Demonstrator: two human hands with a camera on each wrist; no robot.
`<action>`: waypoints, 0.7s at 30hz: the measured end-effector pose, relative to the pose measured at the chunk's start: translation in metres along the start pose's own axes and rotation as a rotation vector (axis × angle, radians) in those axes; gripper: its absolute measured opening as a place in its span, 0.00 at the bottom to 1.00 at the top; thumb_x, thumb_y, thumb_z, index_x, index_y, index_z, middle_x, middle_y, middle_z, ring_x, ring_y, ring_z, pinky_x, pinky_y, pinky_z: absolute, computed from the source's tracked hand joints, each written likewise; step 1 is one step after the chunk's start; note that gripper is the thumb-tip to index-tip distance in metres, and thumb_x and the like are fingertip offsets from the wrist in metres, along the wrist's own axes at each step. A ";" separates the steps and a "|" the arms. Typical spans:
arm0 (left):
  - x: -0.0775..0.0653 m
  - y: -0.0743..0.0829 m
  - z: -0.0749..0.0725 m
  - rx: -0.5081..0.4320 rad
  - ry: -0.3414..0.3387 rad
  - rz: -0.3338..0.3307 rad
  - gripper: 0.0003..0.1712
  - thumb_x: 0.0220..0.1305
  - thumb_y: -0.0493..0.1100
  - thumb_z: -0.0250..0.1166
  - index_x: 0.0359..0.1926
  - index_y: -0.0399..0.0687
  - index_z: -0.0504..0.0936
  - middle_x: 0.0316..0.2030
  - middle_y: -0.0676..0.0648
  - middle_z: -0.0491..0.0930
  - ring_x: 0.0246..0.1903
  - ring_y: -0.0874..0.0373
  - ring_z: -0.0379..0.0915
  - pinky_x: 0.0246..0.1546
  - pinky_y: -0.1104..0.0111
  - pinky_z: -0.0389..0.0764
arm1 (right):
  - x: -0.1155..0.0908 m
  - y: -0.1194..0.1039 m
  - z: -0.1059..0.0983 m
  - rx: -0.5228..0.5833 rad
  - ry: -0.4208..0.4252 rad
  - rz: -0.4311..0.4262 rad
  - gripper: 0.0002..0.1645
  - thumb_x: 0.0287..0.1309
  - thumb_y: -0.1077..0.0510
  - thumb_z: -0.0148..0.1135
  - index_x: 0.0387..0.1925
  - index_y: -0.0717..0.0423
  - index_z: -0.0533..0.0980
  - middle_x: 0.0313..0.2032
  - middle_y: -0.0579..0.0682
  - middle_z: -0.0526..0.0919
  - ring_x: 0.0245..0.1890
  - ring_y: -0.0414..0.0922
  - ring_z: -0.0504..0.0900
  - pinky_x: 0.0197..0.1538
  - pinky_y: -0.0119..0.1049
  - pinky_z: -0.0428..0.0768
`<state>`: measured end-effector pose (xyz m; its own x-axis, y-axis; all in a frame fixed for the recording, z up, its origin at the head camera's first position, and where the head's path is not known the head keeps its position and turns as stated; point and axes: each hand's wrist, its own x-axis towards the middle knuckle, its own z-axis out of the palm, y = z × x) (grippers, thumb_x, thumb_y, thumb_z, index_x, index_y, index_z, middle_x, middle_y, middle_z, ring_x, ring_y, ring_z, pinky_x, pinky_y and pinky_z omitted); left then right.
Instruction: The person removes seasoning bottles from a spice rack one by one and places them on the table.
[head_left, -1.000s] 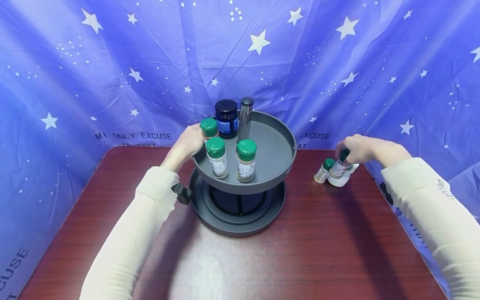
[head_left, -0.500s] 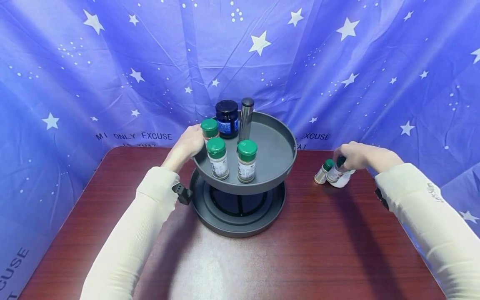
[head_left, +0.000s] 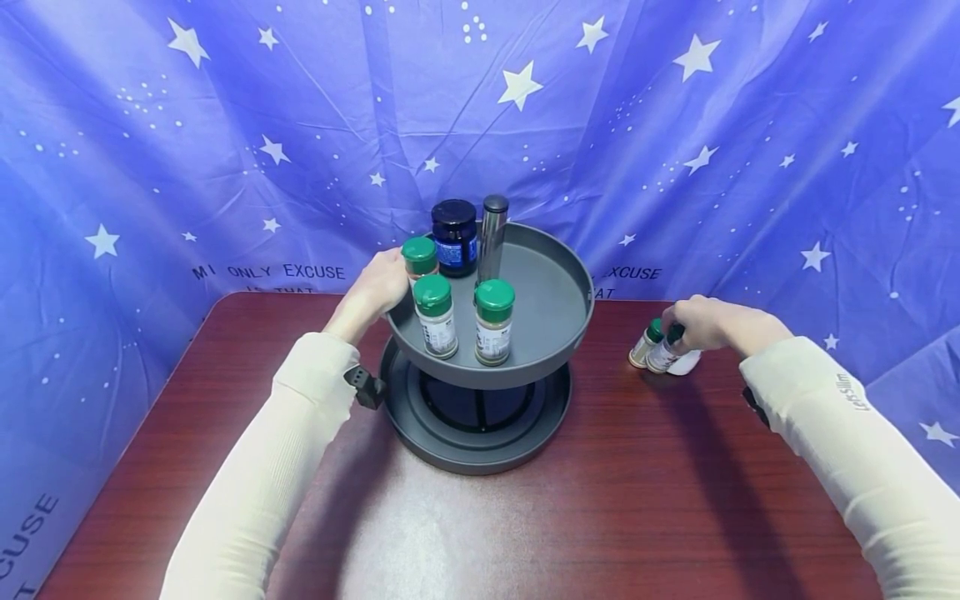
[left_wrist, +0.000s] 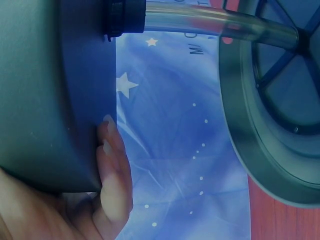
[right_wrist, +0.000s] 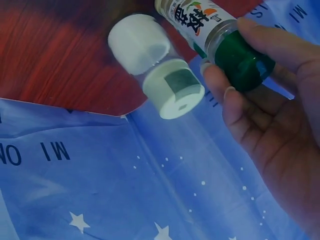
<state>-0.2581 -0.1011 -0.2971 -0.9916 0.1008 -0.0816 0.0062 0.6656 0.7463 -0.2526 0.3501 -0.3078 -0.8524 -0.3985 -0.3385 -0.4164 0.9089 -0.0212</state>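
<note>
My left hand (head_left: 381, 283) grips the left rim of the upper tray (head_left: 551, 333) of a grey two-tier rack. In the left wrist view its fingers (left_wrist: 114, 187) curl under the tray. At the table's right side, my right hand (head_left: 708, 321) pinches the green cap of a spice bottle (right_wrist: 200, 20), tilted in the head view with its base at or near the tabletop. Close on its left is another green-capped spice bottle (head_left: 643, 348). Beside them stands a white-capped bottle with white contents (right_wrist: 142, 45), partly hidden in the head view.
On the upper tray are three green-capped spice bottles (head_left: 492, 323) and a dark jar (head_left: 453, 237) near the metal post (head_left: 492, 242). Below is the rack's lower tray (head_left: 480, 462), on a red-brown wooden table (head_left: 600, 500). A blue starred curtain (head_left: 300, 125) hangs behind.
My right hand has moved left and down with the spice bottle, bringing it closer to the other green-capped bottle. The left hand and the rack have stayed in place.
</note>
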 end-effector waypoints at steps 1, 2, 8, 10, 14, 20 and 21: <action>0.000 0.000 0.000 0.002 -0.001 0.000 0.29 0.77 0.52 0.34 0.65 0.47 0.71 0.65 0.42 0.70 0.61 0.48 0.67 0.62 0.51 0.72 | 0.000 0.000 0.001 -0.001 0.002 -0.001 0.15 0.44 0.60 0.72 0.38 0.60 0.82 0.33 0.55 0.84 0.32 0.51 0.79 0.35 0.46 0.79; 0.000 0.000 0.000 0.004 -0.002 0.002 0.29 0.76 0.52 0.34 0.65 0.47 0.71 0.65 0.43 0.70 0.61 0.48 0.67 0.62 0.50 0.72 | 0.000 0.000 0.003 -0.002 0.004 -0.002 0.16 0.45 0.60 0.72 0.38 0.60 0.82 0.33 0.55 0.84 0.32 0.50 0.79 0.35 0.46 0.79; 0.000 0.000 0.001 0.005 -0.001 0.008 0.30 0.76 0.56 0.38 0.68 0.48 0.69 0.66 0.43 0.70 0.61 0.47 0.68 0.62 0.50 0.72 | 0.001 0.000 0.009 -0.014 0.039 -0.007 0.15 0.45 0.58 0.74 0.36 0.60 0.81 0.30 0.53 0.84 0.29 0.49 0.78 0.32 0.45 0.78; 0.001 0.000 0.001 0.002 -0.001 0.006 0.30 0.76 0.56 0.38 0.68 0.48 0.69 0.66 0.43 0.70 0.62 0.47 0.67 0.63 0.50 0.72 | 0.002 0.000 0.010 -0.016 0.051 -0.007 0.14 0.45 0.58 0.74 0.34 0.59 0.81 0.29 0.53 0.83 0.28 0.49 0.78 0.32 0.45 0.78; 0.001 0.000 0.001 0.001 -0.004 0.005 0.30 0.76 0.56 0.38 0.70 0.48 0.68 0.69 0.43 0.68 0.66 0.47 0.66 0.65 0.50 0.70 | 0.003 0.002 0.012 -0.021 0.058 -0.008 0.14 0.47 0.57 0.74 0.33 0.59 0.81 0.28 0.52 0.83 0.27 0.48 0.78 0.31 0.45 0.78; 0.001 0.000 0.001 0.006 0.003 0.004 0.31 0.77 0.57 0.35 0.70 0.48 0.67 0.70 0.43 0.67 0.70 0.46 0.62 0.68 0.50 0.68 | 0.004 0.002 0.014 -0.031 0.058 -0.018 0.15 0.50 0.51 0.74 0.32 0.57 0.81 0.27 0.49 0.83 0.25 0.45 0.76 0.28 0.40 0.74; 0.001 0.000 0.001 0.007 0.004 0.009 0.31 0.77 0.57 0.35 0.70 0.48 0.67 0.70 0.43 0.67 0.69 0.46 0.63 0.68 0.50 0.68 | 0.004 0.002 0.015 -0.033 0.058 -0.019 0.15 0.51 0.50 0.74 0.31 0.57 0.80 0.27 0.48 0.83 0.25 0.45 0.75 0.27 0.39 0.74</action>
<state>-0.2589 -0.1004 -0.2979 -0.9919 0.1040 -0.0726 0.0159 0.6700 0.7422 -0.2520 0.3519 -0.3230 -0.8610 -0.4227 -0.2830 -0.4418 0.8971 0.0041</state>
